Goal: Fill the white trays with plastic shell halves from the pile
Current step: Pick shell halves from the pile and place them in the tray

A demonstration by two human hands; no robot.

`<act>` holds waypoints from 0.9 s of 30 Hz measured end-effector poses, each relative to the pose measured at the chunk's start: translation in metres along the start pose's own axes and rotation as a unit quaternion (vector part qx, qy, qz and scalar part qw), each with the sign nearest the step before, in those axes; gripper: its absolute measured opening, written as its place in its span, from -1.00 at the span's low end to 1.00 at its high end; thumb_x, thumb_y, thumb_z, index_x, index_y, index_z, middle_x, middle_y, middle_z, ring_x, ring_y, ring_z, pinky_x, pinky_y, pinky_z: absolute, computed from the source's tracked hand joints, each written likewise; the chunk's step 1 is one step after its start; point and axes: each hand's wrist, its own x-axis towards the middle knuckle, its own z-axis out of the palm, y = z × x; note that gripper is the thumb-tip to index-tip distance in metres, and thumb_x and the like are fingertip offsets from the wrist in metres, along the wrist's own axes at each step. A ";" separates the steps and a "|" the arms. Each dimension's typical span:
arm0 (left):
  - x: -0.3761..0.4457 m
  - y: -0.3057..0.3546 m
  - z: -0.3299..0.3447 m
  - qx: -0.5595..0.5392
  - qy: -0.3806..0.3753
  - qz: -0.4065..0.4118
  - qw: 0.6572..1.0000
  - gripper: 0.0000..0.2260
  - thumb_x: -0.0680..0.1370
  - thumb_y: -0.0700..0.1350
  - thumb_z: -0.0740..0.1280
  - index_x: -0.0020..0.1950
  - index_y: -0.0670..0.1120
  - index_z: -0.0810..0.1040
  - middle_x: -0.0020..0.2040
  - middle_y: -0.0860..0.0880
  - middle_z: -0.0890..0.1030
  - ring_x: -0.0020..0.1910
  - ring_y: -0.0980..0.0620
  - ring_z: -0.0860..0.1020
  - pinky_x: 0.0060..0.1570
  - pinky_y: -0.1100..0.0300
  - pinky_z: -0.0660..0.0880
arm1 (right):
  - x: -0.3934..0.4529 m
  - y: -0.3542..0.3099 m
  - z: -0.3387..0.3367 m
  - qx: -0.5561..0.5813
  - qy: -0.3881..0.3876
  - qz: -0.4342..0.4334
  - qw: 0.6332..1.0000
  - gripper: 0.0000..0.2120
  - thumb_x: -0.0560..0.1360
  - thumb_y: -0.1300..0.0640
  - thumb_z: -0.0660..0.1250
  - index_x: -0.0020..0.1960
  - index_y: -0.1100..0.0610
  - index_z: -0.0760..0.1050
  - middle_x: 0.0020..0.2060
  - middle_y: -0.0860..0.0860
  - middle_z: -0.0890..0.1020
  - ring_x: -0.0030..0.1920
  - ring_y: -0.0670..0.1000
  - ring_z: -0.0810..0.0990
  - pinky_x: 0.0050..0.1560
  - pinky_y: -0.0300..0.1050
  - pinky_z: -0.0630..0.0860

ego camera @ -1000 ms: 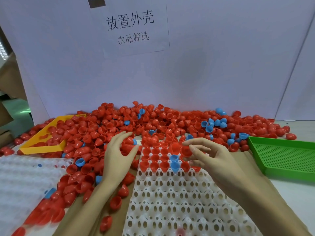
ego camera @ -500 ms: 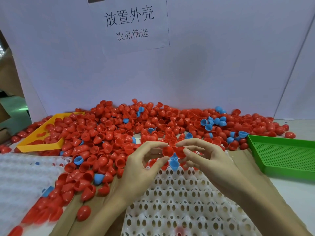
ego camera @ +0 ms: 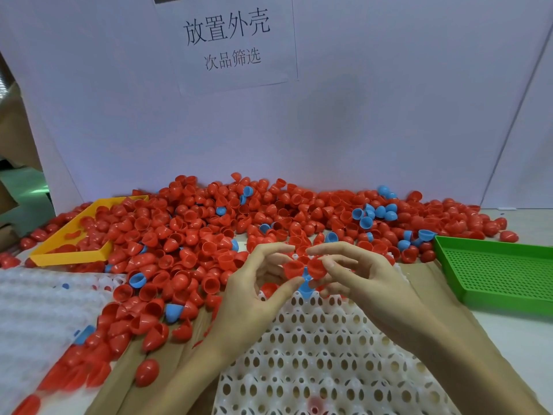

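While the pile of plastic shell halves (ego camera: 227, 232) spreads along the back edge of the tabletop (ego camera: 514, 348) against the white backboard (ego camera: 389, 115), both hands meet over the far end of the white tray (ego camera: 314, 363) in the middle. The left hand (ego camera: 254, 298) pinches a red shell half (ego camera: 293, 269) between thumb and curled fingers, and the right hand (ego camera: 368, 283) pinches a second red shell half (ego camera: 317, 268) in the same way. The two red halves sit side by side, touching or nearly so, just above the tray's far rows. A blue shell half (ego camera: 305, 287) shows directly below them, between the two thumbs; whether a hand holds it or it sits in a tray pocket cannot be told. The tray's near pockets are open holes, and its far rows are mostly hidden behind the hands.

The pile is mostly red with scattered blue halves, and it spills forward down the left side of the tray toward the front edge. A yellow tray (ego camera: 70, 253) lies at the back left, partly buried in shells. A green perforated tray (ego camera: 496, 271) sits by the right edge. Another white tray (ego camera: 39, 313) lies at the left edge, blurred. A paper sign (ego camera: 230, 40) with printed characters hangs on the backboard.
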 end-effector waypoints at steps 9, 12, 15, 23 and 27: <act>0.000 -0.004 0.000 -0.020 -0.085 -0.057 0.995 -0.80 0.72 0.08 0.19 0.30 0.17 0.53 -0.09 -0.06 0.70 -0.16 -0.10 0.68 -0.05 -0.04 0.65 | -0.001 0.005 0.004 -0.130 -0.028 -0.032 0.991 -0.80 0.63 0.18 0.41 0.23 -0.01 0.64 0.01 0.01 0.73 -0.05 0.02 0.75 -0.08 -0.08 0.69; 0.000 -0.005 0.001 -0.035 -0.092 -0.077 0.992 -0.78 0.74 0.10 0.15 0.25 0.15 0.57 -0.16 -0.04 0.68 -0.22 -0.04 0.66 -0.12 0.11 0.63 | -0.001 0.007 0.006 -0.117 -0.012 -0.030 0.993 -0.82 0.61 0.16 0.45 0.20 0.04 0.62 0.00 0.03 0.73 -0.08 0.04 0.74 -0.09 -0.08 0.68; 0.000 -0.003 0.002 -0.074 -0.104 -0.103 0.986 -0.72 0.75 0.11 0.13 0.24 0.08 0.59 -0.19 -0.01 0.64 -0.24 -0.02 0.61 -0.15 0.14 0.58 | -0.001 0.008 0.009 -0.075 0.003 -0.023 0.997 -0.77 0.58 0.17 0.48 0.20 0.10 0.55 -0.01 0.05 0.72 -0.14 0.04 0.73 -0.11 -0.10 0.66; -0.003 0.002 0.006 -0.042 -0.082 -0.094 0.991 -0.75 0.67 0.18 0.31 0.29 0.14 0.55 0.08 0.07 0.70 0.03 0.04 0.72 0.08 0.09 0.65 | -0.003 0.008 0.011 -0.031 0.033 0.003 0.999 -0.91 0.56 0.06 0.50 0.04 0.05 0.66 -0.18 0.07 0.73 -0.24 -0.02 0.67 -0.11 -0.17 0.60; -0.003 0.003 0.008 -0.069 -0.078 -0.091 0.990 -0.82 0.65 0.06 0.38 0.21 0.03 0.61 0.06 -0.03 0.72 -0.05 -0.04 0.73 0.02 0.04 0.68 | -0.003 0.008 0.009 0.020 0.018 0.055 0.998 -0.85 0.60 0.03 0.45 0.09 0.08 0.68 -0.15 0.08 0.73 -0.17 0.03 0.69 -0.07 -0.11 0.62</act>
